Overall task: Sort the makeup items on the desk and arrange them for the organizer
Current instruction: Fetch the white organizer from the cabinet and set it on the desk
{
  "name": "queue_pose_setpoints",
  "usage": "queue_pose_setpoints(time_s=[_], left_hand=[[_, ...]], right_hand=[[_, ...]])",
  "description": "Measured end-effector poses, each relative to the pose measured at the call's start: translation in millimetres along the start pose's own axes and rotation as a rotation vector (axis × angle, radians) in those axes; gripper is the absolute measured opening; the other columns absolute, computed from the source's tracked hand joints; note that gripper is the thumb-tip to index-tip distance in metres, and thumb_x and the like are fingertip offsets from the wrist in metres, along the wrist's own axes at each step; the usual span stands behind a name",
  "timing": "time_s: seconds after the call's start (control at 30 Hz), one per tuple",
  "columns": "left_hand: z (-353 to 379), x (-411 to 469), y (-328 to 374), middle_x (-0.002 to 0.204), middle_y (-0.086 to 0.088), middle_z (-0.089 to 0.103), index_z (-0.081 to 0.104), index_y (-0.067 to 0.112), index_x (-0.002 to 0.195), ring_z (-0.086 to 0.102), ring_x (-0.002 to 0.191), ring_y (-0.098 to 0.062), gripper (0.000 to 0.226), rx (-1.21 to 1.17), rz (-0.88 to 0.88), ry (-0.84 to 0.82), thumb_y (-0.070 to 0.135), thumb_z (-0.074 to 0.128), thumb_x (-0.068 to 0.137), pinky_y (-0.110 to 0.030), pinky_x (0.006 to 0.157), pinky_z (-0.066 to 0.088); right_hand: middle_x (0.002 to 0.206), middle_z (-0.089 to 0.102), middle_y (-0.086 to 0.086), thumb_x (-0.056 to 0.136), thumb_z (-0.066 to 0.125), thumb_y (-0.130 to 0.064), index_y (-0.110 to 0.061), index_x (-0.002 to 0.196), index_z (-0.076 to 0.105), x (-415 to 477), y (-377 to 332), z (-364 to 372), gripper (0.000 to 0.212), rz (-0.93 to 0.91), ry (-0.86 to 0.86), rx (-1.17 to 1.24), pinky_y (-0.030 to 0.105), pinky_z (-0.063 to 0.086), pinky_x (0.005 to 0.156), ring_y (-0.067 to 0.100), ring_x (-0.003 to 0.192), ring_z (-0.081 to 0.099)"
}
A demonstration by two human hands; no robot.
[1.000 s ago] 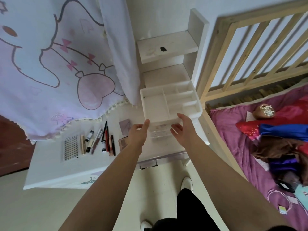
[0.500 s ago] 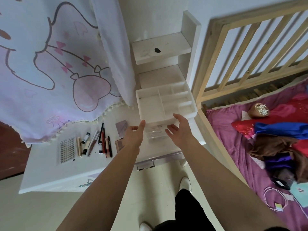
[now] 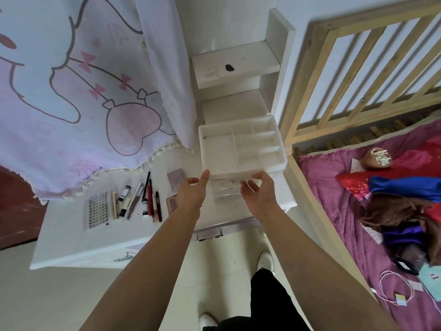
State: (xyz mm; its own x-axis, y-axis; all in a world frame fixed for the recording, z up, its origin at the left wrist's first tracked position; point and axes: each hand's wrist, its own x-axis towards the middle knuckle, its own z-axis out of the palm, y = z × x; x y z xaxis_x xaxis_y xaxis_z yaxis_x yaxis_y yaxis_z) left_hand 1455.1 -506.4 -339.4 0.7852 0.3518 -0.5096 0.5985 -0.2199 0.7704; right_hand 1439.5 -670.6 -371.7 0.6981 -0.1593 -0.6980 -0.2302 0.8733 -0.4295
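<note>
Makeup sticks [image 3: 149,199] are lying lined up toward the counter's [image 3: 71,244] left edge, the organizer [image 3: 219,149] is sitting empty (top tray, anyway), and the left grip [image 3: 192,194] and right grip [image 3: 260,195] are hanging spread open by its front.

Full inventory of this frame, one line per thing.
organizer: 1, white, desk's right end
makeup sticks and tubes: about ten, mixed colours, desk's left
dotted sheet: 1, grey-white, left of row
palette: 1, pink, beside left wrist
card: 1, lilac, behind palette
desk: 1, white, centre
curtain: 1, lilac print, over desk's back
shelf: 1, white, behind organizer
bed: 1, wood frame, purple bedding, right
shoes: 2, white, floor
left hand: open, organizer's front
right hand: open, organizer's front
</note>
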Motion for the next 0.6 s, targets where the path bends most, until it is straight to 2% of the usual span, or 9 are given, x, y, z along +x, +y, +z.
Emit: queue_pose_setpoints(time_s=[0.13,0.23,0.3,0.33,0.4,0.47,0.53,0.6], left_hand=[[0.4,-0.9,-0.1,0.120,-0.001,0.056,0.055,0.022,0.113,0.052,0.097,-0.020,0.054,0.031,-0.006,0.001,0.066,0.064,0.083,-0.032,0.070,0.051],[0.8,1.1,-1.3,0.120,-0.001,0.056,0.055,0.022,0.111,0.051,0.096,-0.019,0.054,0.039,-0.009,-0.001,0.066,0.064,0.083,-0.037,0.077,0.054],[1.9,3.4,-2.8,0.118,-0.001,0.057,0.056,0.020,0.112,0.049,0.085,-0.014,0.054,0.030,-0.007,-0.002,0.065,0.064,0.084,-0.039,0.079,0.056],[2.4,4.1,-4.0,0.117,-0.001,0.057,0.056,0.018,0.113,0.047,0.080,-0.011,0.055,0.032,-0.007,-0.004,0.065,0.063,0.084,-0.041,0.081,0.057],[3.1,7.1,-6.4,0.115,-0.002,0.057,0.058,0.015,0.116,0.047,0.078,-0.010,0.060,0.024,-0.012,-0.016,0.066,0.062,0.085,-0.045,0.083,0.059],[3.9,9.2,-8.6,0.117,-0.006,0.058,0.058,0.014,0.117,0.053,0.088,-0.015,0.065,-0.008,-0.030,-0.041,0.069,0.061,0.083,-0.046,0.081,0.060],[6.3,8.7,-11.0,0.116,-0.007,0.059,0.057,0.014,0.114,0.057,0.102,-0.022,0.064,-0.049,-0.044,-0.078,0.069,0.060,0.084,-0.045,0.079,0.060],[9.8,8.0,-13.6,0.114,-0.006,0.061,0.056,0.017,0.107,0.060,0.106,-0.026,0.056,-0.104,-0.062,-0.134,0.069,0.056,0.086,-0.044,0.077,0.060]], right_hand=[[0.092,0.048,0.006,0.063,0.057,-0.010,-0.017,0.096,0.049,-8.3,10.9,-0.6,0.035,-0.016,0.044,0.035,0.024,0.034,0.051,0.019,0.071,0.054],[0.080,0.050,0.002,0.080,0.066,-0.021,-0.021,0.099,0.053,-13.7,24.4,-11.7,0.024,-0.044,0.113,0.052,0.024,0.030,0.051,0.013,0.061,0.047],[0.075,0.052,0.001,0.077,0.079,-0.030,-0.023,0.110,0.048,-17.4,29.7,-15.1,0.046,-0.075,0.177,0.000,0.023,0.033,0.047,0.012,0.057,0.045],[0.075,0.053,0.003,0.076,0.081,-0.028,-0.023,0.117,0.043,-16.0,31.6,-17.1,0.056,-0.101,0.243,-0.051,0.024,0.036,0.048,0.013,0.057,0.045],[0.080,0.055,0.007,0.079,0.076,-0.018,-0.019,0.124,0.039,-16.1,33.3,-21.4,0.058,-0.141,0.389,-0.165,0.027,0.041,0.053,0.016,0.059,0.048],[0.081,0.053,0.007,0.080,0.068,-0.020,-0.014,0.124,0.041,-22.1,38.1,-29.0,0.052,-0.126,0.424,-0.193,0.029,0.042,0.057,0.018,0.062,0.049],[0.082,0.058,0.006,0.075,0.067,-0.026,-0.021,0.124,0.037,-27.3,45.6,-41.1,0.058,-0.112,0.450,-0.234,0.031,0.046,0.062,0.019,0.065,0.052],[0.083,0.063,0.009,0.074,0.070,-0.021,-0.030,0.130,0.030,-30.9,50.3,-52.6,0.069,-0.133,0.437,-0.276,0.030,0.051,0.065,0.020,0.066,0.056]])
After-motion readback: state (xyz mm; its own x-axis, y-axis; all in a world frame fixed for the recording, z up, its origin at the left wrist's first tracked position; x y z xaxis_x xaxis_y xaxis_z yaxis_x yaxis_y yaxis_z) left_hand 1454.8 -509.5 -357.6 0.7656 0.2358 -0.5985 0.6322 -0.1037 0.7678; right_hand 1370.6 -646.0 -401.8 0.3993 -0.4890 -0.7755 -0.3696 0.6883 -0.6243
